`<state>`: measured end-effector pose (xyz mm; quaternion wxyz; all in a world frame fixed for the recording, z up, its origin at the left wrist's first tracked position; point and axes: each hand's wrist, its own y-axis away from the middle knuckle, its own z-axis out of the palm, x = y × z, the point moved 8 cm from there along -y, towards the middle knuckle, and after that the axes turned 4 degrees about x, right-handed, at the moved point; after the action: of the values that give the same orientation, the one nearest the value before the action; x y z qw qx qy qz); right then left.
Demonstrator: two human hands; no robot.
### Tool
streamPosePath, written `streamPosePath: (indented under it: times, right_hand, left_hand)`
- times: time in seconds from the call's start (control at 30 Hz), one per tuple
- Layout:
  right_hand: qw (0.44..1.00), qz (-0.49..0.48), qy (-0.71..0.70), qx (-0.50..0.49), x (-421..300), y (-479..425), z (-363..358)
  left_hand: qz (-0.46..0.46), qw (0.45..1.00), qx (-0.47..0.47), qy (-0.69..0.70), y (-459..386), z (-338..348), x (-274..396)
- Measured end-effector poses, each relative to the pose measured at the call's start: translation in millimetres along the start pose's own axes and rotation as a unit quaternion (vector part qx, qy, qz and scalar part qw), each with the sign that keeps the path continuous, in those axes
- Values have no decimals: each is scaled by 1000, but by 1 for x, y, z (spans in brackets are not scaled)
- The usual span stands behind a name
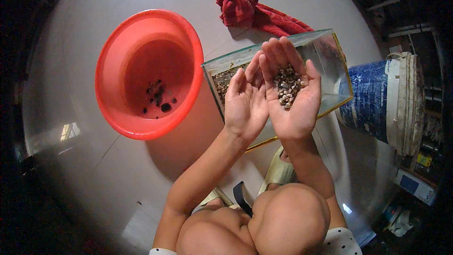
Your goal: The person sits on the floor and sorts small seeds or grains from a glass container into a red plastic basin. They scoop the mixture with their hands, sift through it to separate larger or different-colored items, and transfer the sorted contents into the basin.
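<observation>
My right hand (pixel 295 113), palm up and slightly cupped, holds a small heap of mixed pebbles (pixel 289 86), some pale and others dark. Against its inner side rests my left hand (pixel 247 113), also palm up, with no pebbles visible on it. Both are over a rectangular glass tank (pixel 329 74) with yellow edging along its near and right edges. More gravel (pixel 223 82) lies inside the tank at its left end. My hands hide much of the tank's middle.
Left of the tank stands a red plastic basin (pixel 106 78) with dark clumps (pixel 157 92) on its bottom. A crumpled red towel (pixel 240 9) lies behind the tank. A worn blue-and-white bucket (pixel 370 99) is at the right, near cluttered shelves (pixel 412 39). Slippers (pixel 277 170) show below.
</observation>
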<state>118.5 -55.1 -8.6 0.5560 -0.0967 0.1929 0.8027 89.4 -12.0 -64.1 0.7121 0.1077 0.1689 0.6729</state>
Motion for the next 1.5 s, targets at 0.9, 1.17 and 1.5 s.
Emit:
streamPosePath:
  times: [0.9, 1.17, 1.5]
  right_hand:
    - [940, -138, 292, 114, -19, 2, -24]
    - [989, 105, 25, -101, 42, 8, -48]
    - [951, -78, 300, 9, 5, 8, -38]
  left_hand:
    - [106, 981, 57, -149, 7, 9, 25]
    - [293, 722, -74, -623, 25, 83, 27]
    - [327, 665, -317, -592, 36, 109, 10]
